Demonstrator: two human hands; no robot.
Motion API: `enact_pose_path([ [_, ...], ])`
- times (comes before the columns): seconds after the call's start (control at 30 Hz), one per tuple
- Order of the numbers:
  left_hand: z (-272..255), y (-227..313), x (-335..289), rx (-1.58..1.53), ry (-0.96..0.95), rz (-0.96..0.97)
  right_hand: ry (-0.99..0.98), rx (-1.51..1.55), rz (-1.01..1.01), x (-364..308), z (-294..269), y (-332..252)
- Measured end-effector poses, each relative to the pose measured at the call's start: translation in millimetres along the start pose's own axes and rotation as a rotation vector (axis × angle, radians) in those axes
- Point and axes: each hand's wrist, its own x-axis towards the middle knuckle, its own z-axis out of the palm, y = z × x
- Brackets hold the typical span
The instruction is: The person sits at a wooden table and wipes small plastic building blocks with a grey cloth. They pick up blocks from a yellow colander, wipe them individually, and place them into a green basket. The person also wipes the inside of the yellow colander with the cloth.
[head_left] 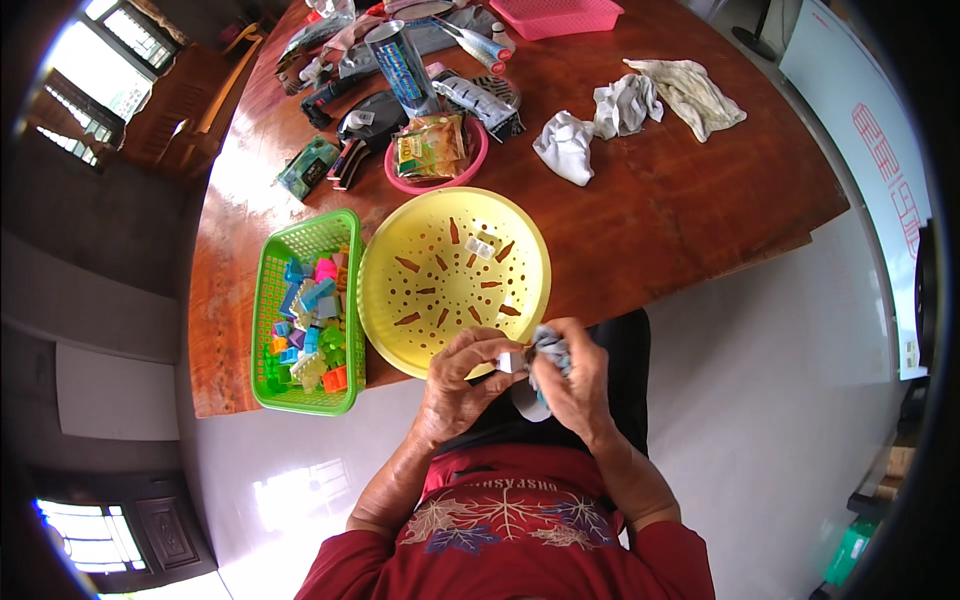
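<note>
Both hands meet just off the counter (650, 210) near edge, over the lap. Left hand (462, 385) pinches a small white block (511, 362); right hand (572, 385) is closed around a grey cloth (550, 350) pressed against it. Yellow perforated bowl (455, 280) overhangs the edge, just beyond the hands. Green basket (268, 300) of coloured blocks sits left, touching the bowl. Crumpled rags (620, 115) lie farther back; open floor to the right.
</note>
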Motion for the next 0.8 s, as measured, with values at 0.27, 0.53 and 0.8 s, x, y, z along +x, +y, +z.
enact_pose_path([
  [0.27,9.3,-0.5,-2.9,-0.716,0.151,-0.137,0.12,0.155,-0.169,-5.3,22.8,-5.5],
  [0.53,3.3,-17.0,-8.4,-0.758,0.147,-0.075,-0.068,0.346,-0.124,-17.7,14.3,-2.5],
  [0.8,-9.6,-2.1,-8.9,-0.27,0.071,0.001,-0.296,0.282,0.097,-1.4,-7.5,-6.1],
])
